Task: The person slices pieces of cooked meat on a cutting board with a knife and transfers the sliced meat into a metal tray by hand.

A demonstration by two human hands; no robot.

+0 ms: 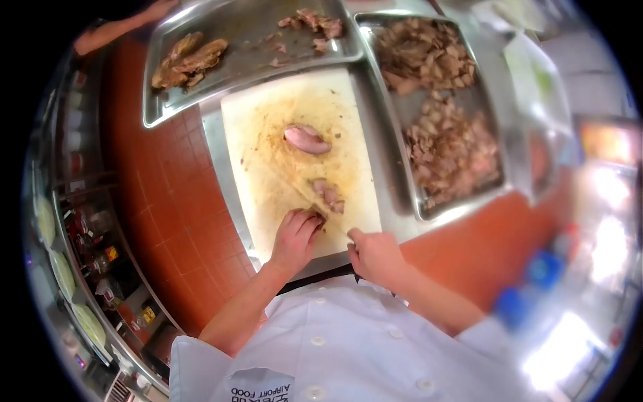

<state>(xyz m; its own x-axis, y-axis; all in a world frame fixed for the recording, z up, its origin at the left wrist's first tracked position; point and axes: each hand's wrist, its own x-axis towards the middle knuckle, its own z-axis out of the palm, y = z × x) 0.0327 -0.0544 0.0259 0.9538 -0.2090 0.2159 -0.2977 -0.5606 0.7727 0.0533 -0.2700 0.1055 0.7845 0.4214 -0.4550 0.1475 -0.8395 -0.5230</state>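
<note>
A white cutting board (254, 201) lies in front of me. My left hand (297, 234) rests near its front edge, fingers curled and pressed on a small dark piece of meat (321, 216), mostly covered. My right hand (375, 253) is closed around the handle of a knife. The knife (337, 226) points up and left across the board, its blade blurred and hard to trace. Beyond the blade lie a few cut meat pieces (327, 194). Farther up the board sits a larger pinkish chunk of cooked meat (307, 139), apart from both hands.
A metal tray (248, 60) behind the board holds browned meat at left and scraps at right. Another metal tray (395, 114), to the right, carries two heaps of chopped meat. Another person's arm (127, 27) reaches in at upper left. Shelves (120, 268) stand at left.
</note>
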